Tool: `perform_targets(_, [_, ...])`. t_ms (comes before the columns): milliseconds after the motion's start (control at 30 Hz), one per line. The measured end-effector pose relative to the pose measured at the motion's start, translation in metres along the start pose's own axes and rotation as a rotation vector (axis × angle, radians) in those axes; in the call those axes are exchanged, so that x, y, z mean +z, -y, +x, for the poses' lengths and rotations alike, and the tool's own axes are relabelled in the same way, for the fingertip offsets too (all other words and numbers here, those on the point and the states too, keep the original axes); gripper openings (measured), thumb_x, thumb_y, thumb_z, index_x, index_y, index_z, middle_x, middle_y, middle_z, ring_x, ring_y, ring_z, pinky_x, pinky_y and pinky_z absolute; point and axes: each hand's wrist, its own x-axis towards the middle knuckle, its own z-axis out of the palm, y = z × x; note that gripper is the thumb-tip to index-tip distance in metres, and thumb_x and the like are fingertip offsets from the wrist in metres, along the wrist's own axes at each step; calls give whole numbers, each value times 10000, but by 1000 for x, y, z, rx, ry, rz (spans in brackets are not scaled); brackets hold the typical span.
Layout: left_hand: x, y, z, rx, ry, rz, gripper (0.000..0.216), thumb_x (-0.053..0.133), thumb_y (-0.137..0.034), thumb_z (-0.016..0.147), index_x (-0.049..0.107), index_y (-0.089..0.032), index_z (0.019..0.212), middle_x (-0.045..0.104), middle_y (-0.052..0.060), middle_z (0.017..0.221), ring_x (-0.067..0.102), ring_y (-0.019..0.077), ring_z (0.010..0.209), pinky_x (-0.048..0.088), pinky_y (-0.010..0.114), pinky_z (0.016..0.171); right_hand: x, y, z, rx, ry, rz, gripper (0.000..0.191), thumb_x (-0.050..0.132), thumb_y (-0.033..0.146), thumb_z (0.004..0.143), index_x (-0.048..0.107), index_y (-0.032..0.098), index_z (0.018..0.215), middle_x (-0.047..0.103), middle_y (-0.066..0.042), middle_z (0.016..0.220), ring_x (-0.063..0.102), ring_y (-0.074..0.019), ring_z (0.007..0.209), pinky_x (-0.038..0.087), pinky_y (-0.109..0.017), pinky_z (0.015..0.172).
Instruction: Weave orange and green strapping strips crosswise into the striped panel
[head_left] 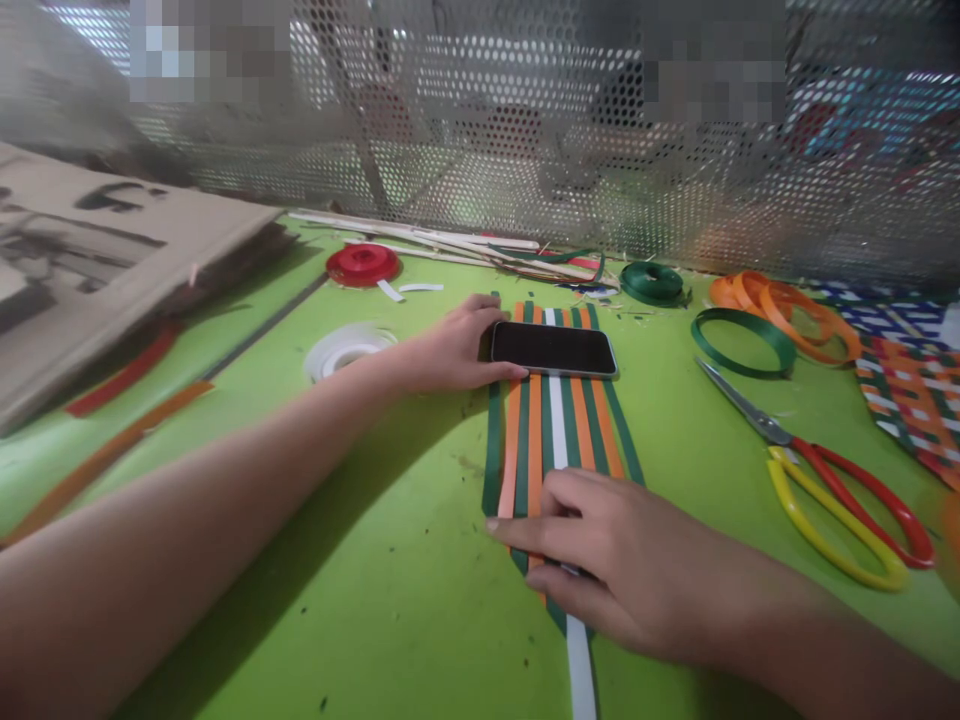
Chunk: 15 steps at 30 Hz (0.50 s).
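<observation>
A smartphone [553, 348] with a dark screen lies crosswise over the far part of a row of ribbon strips [580, 420] in green, orange and white. My left hand [465, 345] grips its left end, thumb along the near edge and fingers at the far edge. Nearer to me, my right hand [615, 560] rests palm down on the strips. Its index finger and thumb stretch leftward across them, while the other fingers are bent. Under this hand part of the strips is hidden. One white strip [581, 665] runs out below, toward me.
Scissors [787, 440] with red and yellow handles lie at the right. Behind them are a green ribbon loop [742, 342], orange ribbon coils [787, 310] and woven pieces [911, 390]. Red [364, 264], white [349, 350] and dark green rolls [651, 284] sit farther back. Cardboard [150, 240] stands left.
</observation>
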Motion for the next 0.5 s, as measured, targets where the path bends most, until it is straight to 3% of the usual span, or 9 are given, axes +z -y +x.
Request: perform_targets(500, [7,-1,5,7,-92,-51,821,709,-695,892,561,-174,1509,428,192,1689,505,385,1497,475,497,1208,-1,1,-1,9,13,1,437,522,354,1122,648,297,1537,634,-76,1115,631,-235,1018,496,-385,901])
